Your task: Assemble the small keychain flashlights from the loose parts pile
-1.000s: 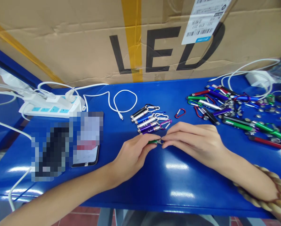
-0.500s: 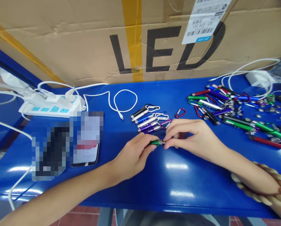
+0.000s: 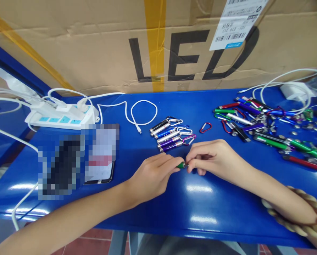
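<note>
My left hand (image 3: 151, 173) is closed around a small green flashlight (image 3: 180, 165), and most of its body is hidden in the fingers. Only the green end and a short metal tip show. Fingertips of my right hand (image 3: 214, 156) pinch at that metal tip; whether they hold a separate small part I cannot make out. Just beyond my hands lies a neat row of mini flashlights (image 3: 169, 134) in black, silver, blue and purple, with carabiner clips attached. A loose red carabiner (image 3: 205, 128) rests to the right of the row.
A jumbled pile of colored flashlights (image 3: 265, 140) and small round metal pieces covers the table's right side. On the left are a phone (image 3: 100, 175), a blurred-out dark object (image 3: 61, 166) and a power strip (image 3: 62, 118) with white cables. A large cardboard box (image 3: 100, 46) stands behind.
The view has shifted slightly, so the table's things appear a little to the right. Both hands still hold the green flashlight at its metal end, now somewhat lower, with less green showing.
</note>
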`<action>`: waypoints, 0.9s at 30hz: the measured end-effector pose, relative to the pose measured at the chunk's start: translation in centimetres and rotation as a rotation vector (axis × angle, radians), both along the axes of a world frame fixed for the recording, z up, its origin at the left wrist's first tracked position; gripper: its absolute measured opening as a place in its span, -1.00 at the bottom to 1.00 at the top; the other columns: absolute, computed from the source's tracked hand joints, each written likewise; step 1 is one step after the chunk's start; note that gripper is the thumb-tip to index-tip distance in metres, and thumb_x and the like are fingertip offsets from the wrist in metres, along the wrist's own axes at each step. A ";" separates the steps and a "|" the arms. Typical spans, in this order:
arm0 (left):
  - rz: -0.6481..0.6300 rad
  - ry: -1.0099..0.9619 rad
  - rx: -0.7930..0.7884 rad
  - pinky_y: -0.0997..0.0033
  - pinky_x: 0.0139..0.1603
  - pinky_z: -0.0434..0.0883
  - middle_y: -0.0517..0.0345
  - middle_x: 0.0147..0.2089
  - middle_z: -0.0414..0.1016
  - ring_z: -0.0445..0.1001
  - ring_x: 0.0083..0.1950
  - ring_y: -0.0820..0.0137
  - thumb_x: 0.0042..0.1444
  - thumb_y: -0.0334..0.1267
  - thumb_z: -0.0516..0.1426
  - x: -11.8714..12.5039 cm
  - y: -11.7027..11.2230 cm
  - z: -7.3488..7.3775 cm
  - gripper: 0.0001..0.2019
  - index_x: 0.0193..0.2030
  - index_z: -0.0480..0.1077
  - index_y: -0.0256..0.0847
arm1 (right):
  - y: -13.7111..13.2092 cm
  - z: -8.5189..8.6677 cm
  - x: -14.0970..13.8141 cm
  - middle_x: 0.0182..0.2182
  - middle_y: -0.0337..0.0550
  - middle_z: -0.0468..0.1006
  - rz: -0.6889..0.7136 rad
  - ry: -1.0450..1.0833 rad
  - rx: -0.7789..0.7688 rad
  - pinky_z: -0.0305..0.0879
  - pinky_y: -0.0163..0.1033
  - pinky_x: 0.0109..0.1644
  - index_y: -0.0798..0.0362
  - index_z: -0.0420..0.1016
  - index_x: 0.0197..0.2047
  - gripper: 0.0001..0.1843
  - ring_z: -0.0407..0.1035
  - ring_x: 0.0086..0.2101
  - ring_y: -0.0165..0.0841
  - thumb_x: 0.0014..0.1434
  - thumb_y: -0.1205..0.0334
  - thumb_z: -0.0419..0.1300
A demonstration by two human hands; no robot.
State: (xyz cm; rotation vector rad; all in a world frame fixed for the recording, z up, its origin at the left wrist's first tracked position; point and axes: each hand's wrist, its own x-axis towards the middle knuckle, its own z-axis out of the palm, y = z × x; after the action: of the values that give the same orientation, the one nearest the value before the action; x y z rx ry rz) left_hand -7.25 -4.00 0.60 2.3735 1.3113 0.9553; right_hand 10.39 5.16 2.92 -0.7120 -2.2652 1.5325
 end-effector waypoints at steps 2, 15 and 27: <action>-0.004 -0.016 0.050 0.39 -0.31 0.46 0.00 -0.31 0.53 0.49 -0.31 0.36 0.26 -0.44 -0.09 0.0 0.0 -0.1 -0.79 -0.11 0.34 -0.30 | -0.3 0.1 0.0 -0.60 -0.22 0.49 -0.015 -0.002 -0.007 0.33 -0.47 -0.60 0.15 0.50 -0.51 -0.80 0.36 -0.67 -0.53 0.08 0.24 0.20; 0.000 -0.169 0.089 0.42 -0.21 0.45 0.08 -0.18 0.52 0.49 -0.22 0.42 0.19 -0.53 0.03 -0.2 0.1 -0.7 -0.59 0.17 0.22 -0.21 | -0.5 -0.2 0.2 -0.73 -0.33 0.42 -0.130 -0.009 -0.313 0.23 -0.49 -0.66 0.13 0.47 -0.53 -0.82 0.30 -0.72 -0.55 -0.04 0.21 0.32; 0.126 -0.314 -0.216 0.43 -0.05 0.42 0.09 -0.13 0.52 0.49 -0.15 0.42 0.24 -0.43 0.00 0.1 0.1 0.2 -0.75 0.02 0.34 -0.21 | -0.4 -0.1 0.3 -0.54 -0.26 0.51 -0.271 0.112 0.465 0.30 -0.44 -0.54 0.09 0.53 -0.42 -0.88 0.33 -0.59 -0.54 -0.01 0.21 0.32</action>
State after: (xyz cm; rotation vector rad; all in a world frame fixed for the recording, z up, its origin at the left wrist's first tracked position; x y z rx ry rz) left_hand -7.11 -3.90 0.78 1.9093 1.3725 1.1064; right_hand 10.68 4.81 2.80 -0.7341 -2.2112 0.8557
